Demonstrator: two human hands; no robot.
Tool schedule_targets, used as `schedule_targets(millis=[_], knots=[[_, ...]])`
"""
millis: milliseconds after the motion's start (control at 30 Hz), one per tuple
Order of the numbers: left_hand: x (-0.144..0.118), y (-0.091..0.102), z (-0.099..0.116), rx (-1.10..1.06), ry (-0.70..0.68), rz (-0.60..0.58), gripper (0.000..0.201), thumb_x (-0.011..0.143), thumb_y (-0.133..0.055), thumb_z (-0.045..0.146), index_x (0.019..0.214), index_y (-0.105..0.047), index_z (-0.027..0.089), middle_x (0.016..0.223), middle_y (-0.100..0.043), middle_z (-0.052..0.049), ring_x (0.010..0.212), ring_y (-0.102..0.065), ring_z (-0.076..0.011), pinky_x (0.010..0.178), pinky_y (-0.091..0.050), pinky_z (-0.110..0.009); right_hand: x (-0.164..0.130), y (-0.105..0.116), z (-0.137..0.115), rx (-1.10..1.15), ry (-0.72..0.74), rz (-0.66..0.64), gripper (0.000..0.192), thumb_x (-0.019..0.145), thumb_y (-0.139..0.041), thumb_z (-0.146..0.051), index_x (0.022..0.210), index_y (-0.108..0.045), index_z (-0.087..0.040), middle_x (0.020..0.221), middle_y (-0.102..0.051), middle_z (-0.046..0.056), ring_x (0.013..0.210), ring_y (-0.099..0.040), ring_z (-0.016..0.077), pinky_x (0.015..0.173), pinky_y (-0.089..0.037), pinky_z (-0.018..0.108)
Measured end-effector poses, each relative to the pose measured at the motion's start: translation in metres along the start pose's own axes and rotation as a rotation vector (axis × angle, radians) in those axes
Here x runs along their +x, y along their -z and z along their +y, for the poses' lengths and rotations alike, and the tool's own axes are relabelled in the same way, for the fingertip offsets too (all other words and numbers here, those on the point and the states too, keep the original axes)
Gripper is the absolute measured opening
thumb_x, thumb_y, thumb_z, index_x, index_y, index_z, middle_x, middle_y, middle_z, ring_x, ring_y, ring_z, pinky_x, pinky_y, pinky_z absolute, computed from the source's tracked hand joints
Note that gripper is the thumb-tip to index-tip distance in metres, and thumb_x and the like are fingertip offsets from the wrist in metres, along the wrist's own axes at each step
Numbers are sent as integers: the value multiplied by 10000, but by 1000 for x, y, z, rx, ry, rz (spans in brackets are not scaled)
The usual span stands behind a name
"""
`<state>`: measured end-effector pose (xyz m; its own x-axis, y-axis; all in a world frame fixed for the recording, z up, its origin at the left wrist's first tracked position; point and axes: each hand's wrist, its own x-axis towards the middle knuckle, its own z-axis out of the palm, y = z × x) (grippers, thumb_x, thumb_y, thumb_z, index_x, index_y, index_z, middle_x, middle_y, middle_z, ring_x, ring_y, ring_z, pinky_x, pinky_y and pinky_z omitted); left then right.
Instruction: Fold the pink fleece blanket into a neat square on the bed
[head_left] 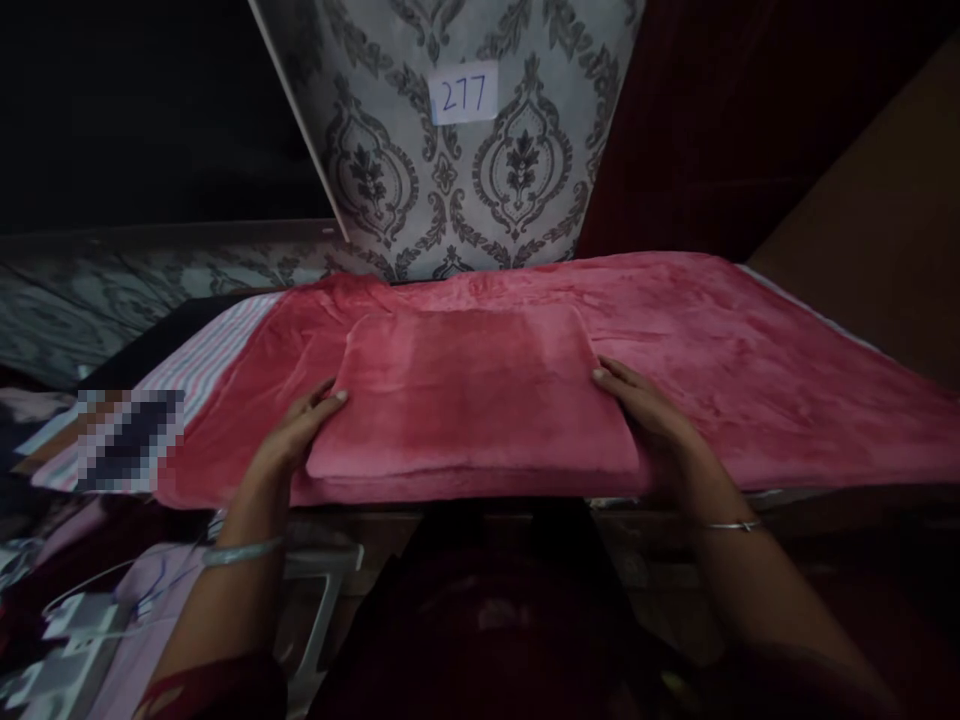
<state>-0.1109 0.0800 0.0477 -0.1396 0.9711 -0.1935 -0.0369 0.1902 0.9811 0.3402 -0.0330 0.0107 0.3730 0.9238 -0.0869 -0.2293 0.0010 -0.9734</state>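
A pink plush blanket (480, 390), folded into a neat flat rectangle, lies in front of me on a larger spread of the same pink plush fabric (720, 340). My left hand (304, 425) grips its left side, thumb on top and fingers along the edge, partly hidden. On the opposite side my right hand (649, 400) holds the right edge in the same way, with its lower fingers out of sight. Both hands are about level with each other.
A striped cloth (225, 340) shows at the left end of the surface. Behind stand a patterned wall with a paper marked 277 (464, 93) and a dark screen (150, 110). White power strips (75, 640) with cables lie low at left.
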Motion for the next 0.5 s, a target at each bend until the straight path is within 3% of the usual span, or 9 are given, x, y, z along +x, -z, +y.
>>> schedule_targets(millis=[133, 267, 400, 500], knots=[[-5, -10, 10, 19, 107, -43, 371, 690, -769, 156, 1058, -721, 180, 899, -756, -106, 853, -739, -274, 814, -611, -385, -6, -9, -3, 93, -74, -45, 269, 747, -776, -243, 1011, -720, -249, 993, -761, 28, 989, -696, 265, 963, -542, 486], [-7, -14, 14, -31, 203, -29, 306, 733, -755, 172, 1036, -721, 156, 820, -752, -107, 804, -746, -303, 770, -623, -417, -8, -16, -8, 197, -130, -116, 290, 749, -756, -266, 1033, -702, -243, 983, -760, 41, 974, -702, 270, 894, -577, 474], [-10, -18, 17, -115, 355, -62, 227, 756, -753, 231, 953, -721, 122, 707, -727, -96, 621, -720, -275, 615, -621, -388, -11, -23, -12, 192, -109, -150, 457, 727, -759, -293, 1171, -658, -261, 1028, -754, 38, 953, -707, 268, 831, -596, 456], [-17, -23, 22, -119, 306, -115, 225, 704, -781, 172, 913, -711, 126, 640, -702, -34, 512, -675, -197, 503, -577, -290, -13, -28, -15, 97, -72, -186, 644, 669, -792, -288, 1285, -605, -293, 1085, -744, 36, 915, -713, 264, 750, -601, 404]])
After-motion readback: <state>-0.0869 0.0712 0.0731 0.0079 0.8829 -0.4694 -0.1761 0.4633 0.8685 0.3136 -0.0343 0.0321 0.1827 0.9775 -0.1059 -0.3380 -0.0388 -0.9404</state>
